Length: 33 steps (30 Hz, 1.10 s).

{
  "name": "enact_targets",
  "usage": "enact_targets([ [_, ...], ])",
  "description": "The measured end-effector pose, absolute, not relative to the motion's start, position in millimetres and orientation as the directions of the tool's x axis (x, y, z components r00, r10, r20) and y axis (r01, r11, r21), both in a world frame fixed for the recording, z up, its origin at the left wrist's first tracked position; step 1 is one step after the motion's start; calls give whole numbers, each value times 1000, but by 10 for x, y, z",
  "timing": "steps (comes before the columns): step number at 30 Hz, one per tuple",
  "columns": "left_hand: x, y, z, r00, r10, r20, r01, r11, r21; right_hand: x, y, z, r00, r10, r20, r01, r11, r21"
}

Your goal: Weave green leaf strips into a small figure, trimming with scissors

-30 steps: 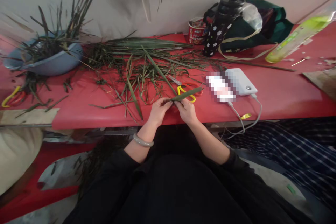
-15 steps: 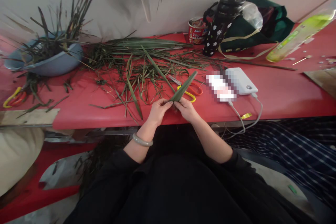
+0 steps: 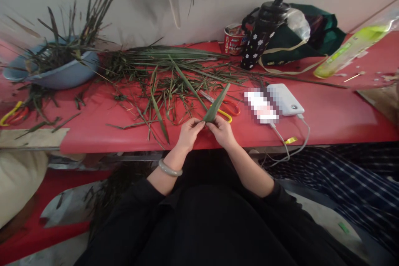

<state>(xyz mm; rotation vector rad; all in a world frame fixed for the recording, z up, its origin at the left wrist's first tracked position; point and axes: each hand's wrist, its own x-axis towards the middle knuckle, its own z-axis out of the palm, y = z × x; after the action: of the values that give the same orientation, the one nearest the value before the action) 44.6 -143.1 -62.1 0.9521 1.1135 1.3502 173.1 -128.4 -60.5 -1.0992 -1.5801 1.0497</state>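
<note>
Both my hands meet just in front of the red table [image 3: 327, 116]. My left hand [image 3: 189, 133] and my right hand [image 3: 222, 131] pinch the base of one long green leaf [image 3: 215, 108], fingers closed on it. The leaf's pointed tip sticks up and to the right, over a pair of yellow-and-red scissors [image 3: 226, 110] lying on the table. A pale bangle sits on my left wrist. A heap of loose green leaves [image 3: 168, 70] is spread over the table beyond my hands.
A blue basin [image 3: 59, 77] full of leaf stalks stands far left, with other scissors [image 3: 11, 114] near it. A phone and white power bank [image 3: 285, 99] with cables lie to the right. Behind are a black flowered bottle [image 3: 264, 29], a red cup [image 3: 233, 38], a dark green bag [image 3: 314, 29] and a green packet [image 3: 352, 48].
The leaf has swung from lying nearly flat across my fingers to pointing steeply up and right. My hands stayed in place, still pinching its base.
</note>
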Motion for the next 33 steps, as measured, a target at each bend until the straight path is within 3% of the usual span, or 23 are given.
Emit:
enact_targets([
  [10, 397, -1398, -570, -2, 988, -153, -339, 143, 930, 1743, -1284, -616, -239, 953, 185, 222, 239, -945],
  [17, 437, -1410, -587, -27, 991, -129, -315, 114, 942, 1719, -1252, -690, -261, 950, 169, 4, 176, -984],
  [24, 434, -1414, -595, -33, 991, -133, -295, 118, 948, 1750, -1252, -713, -257, 953, 161, 103, 192, -976],
  [33, 408, -1453, -558, -16, 997, -78, -174, 74, 982, 1745, -1249, -667, -253, 954, 163, 98, 193, -976],
])
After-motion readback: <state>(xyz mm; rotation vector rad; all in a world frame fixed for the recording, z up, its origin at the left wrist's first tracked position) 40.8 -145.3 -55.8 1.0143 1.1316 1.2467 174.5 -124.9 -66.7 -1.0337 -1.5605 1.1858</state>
